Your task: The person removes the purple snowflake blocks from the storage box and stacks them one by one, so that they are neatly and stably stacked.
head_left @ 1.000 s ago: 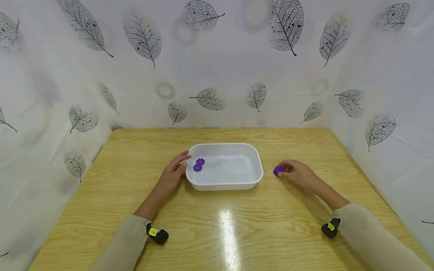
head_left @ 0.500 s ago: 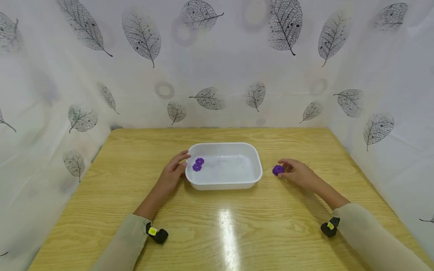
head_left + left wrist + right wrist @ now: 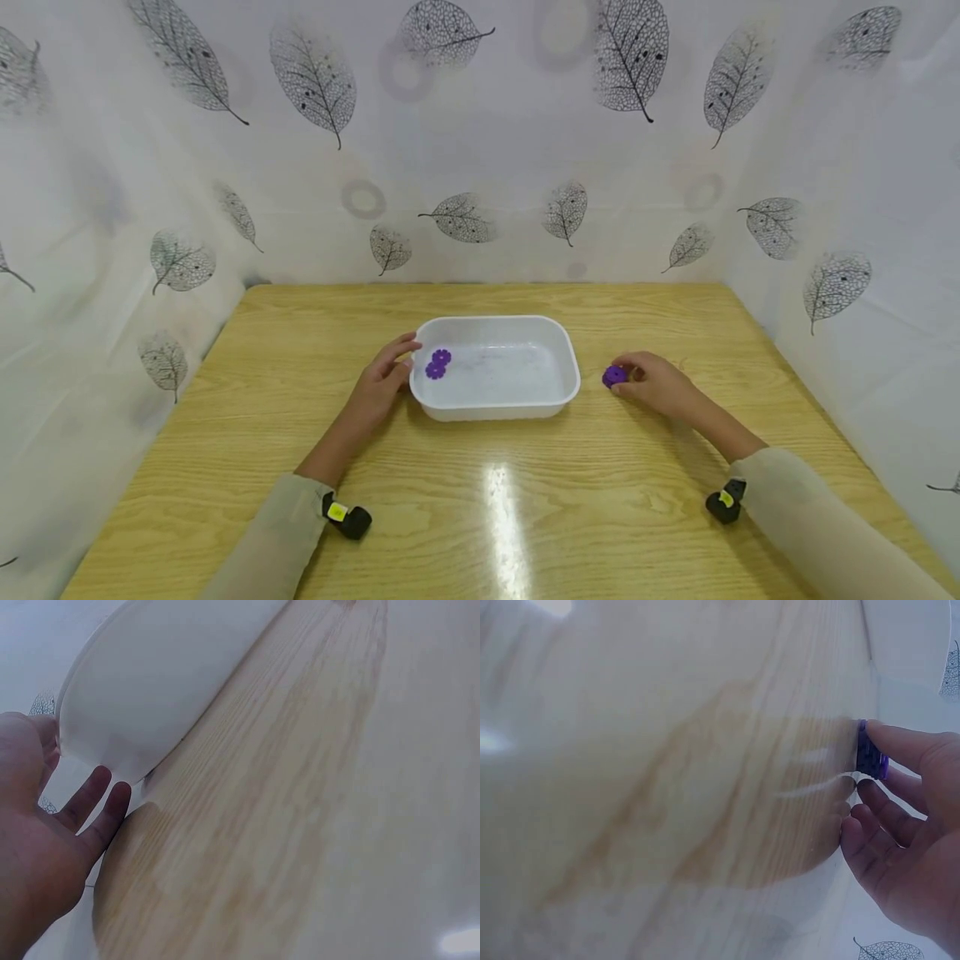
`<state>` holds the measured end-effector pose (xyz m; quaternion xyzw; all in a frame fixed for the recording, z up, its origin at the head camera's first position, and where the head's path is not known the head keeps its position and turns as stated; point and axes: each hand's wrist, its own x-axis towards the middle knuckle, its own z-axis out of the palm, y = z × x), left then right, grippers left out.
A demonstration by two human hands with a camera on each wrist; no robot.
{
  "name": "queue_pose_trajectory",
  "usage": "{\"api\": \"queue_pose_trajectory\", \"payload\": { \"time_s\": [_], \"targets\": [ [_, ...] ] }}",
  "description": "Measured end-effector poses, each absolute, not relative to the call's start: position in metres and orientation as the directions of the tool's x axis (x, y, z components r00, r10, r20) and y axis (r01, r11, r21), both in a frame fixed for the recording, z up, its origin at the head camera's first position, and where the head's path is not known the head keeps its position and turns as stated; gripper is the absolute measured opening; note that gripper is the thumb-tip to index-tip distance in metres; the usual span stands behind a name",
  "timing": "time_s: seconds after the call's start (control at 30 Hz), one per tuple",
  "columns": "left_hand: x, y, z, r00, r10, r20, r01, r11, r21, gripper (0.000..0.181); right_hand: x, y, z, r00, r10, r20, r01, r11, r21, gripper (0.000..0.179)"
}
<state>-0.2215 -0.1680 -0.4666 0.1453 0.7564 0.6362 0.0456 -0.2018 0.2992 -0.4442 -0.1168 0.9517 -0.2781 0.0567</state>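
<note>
A white rectangular plastic basin (image 3: pixel 495 407) stands on the table. Two purple snowflake-shaped plastic discs (image 3: pixel 438 363) lie inside near its left end, side by side. My left hand (image 3: pixel 379 385) rests against the basin's left end, its fingertips at the rim and fairly straight fingers along the outer wall in the left wrist view. Right of the basin, my right hand (image 3: pixel 658 387) pinches a small stack of purple snowflake discs (image 3: pixel 615 377) between thumb and fingers, low at the table. In the right wrist view the stack (image 3: pixel 868 754) shows edge-on, its remaining fingers loosely bent below.
The wooden table (image 3: pixel 420 500) has a bright light reflection in front of the basin. A white curtain (image 3: pixel 480 150) printed with leaves hangs behind and along both sides. Each sleeve cuff carries a small black camera (image 3: pixel 349 520).
My left hand, the basin and the two discs in it stay put. The right hand keeps its pinch on the stack, with only slight shifts of fingers and wrist.
</note>
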Motion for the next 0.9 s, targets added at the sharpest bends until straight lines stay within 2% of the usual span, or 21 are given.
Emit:
{"api": "queue_pose_trajectory", "payload": {
  "time_s": [0.37, 0.57, 0.9],
  "targets": [
    [-0.22, -0.168, -0.464, -0.954, 0.278, 0.111, 0.155, 0.141, 0.978, 0.038, -0.2, 0.305, -0.431, -0.974, -0.209, -0.087, -0.129, 0.828, -0.546, 0.06],
    [-0.221, -0.169, -0.467, -0.957, 0.273, 0.099, 0.146, 0.154, 0.977, 0.037, -0.205, 0.302, -0.407, -0.982, -0.186, -0.035, -0.138, 0.831, -0.539, 0.06],
    [-0.222, -0.169, -0.468, -0.96, 0.267, 0.086, 0.128, 0.143, 0.981, 0.038, -0.22, 0.265, -0.385, -0.974, -0.224, 0.026, -0.191, 0.756, -0.626, 0.061]
  ]
}}
